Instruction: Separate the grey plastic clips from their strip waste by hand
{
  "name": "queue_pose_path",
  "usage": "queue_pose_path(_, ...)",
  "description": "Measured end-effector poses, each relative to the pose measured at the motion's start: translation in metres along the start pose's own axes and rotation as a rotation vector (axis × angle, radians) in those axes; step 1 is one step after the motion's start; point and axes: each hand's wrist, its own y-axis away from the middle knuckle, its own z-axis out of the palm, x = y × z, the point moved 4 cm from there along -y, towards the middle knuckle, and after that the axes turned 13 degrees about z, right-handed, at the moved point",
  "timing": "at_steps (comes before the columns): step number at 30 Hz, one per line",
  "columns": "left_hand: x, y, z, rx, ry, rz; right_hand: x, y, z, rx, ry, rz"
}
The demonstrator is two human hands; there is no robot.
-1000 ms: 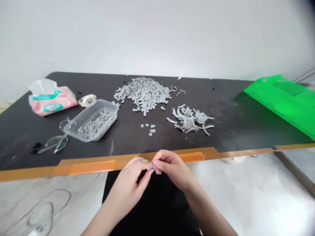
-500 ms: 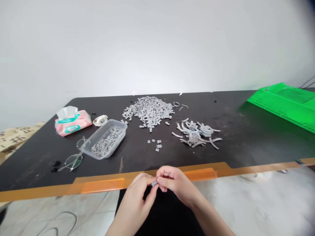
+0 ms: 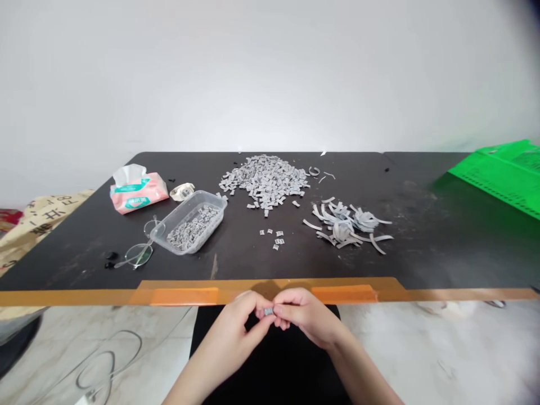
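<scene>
A: What's in hand, going by the head view?

B: The left hand (image 3: 236, 322) and right hand (image 3: 306, 316) are working together on one small gray piece (image 3: 269, 311). Both are curled nearly shut, with their fingertips meeting around it. It sits well to the right of the clear plastic tub (image 3: 206, 198) and nearer the camera, just below the orange-taped table edge (image 3: 185, 296).

A: Can you tell which fingers bear it?

B: No, they hide most of it. Fine fingertip work on one piece is the step in hand, and a piece that small calls for a steady pinch.

A: What's around the tub?

B: Gray pieces (image 3: 194, 230) fill it. Just to its left lie glasses (image 3: 139, 254), and behind that side sits a pink tissue pack (image 3: 139, 191). Behind it to the right is a large heap of gray pieces (image 3: 264, 183), with a few loose pieces (image 3: 272, 236) just to its right. Farther right lie curled gray strips (image 3: 346, 225), and a green perforated sheet (image 3: 502, 180) lies well off in the same direction
</scene>
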Motion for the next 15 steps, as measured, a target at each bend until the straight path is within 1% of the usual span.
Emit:
queue_pose_path(3,0.006,-0.002,-0.004,0.001,-0.036,0.04,-0.003,0.003,0.0,0.058,-0.007,-0.002)
queue_pose_path(10,0.018,-0.011,-0.012,0.089,-0.102,0.203,-0.023,0.01,0.004,0.075,-0.024,-0.08)
queue_pose_path(13,0.02,-0.014,-0.017,0.104,-0.101,0.219,-0.032,0.011,0.004,0.093,0.011,-0.113)
queue_pose_path(15,0.017,-0.02,-0.024,0.115,-0.114,0.208,-0.037,0.01,-0.001,0.151,0.079,-0.132)
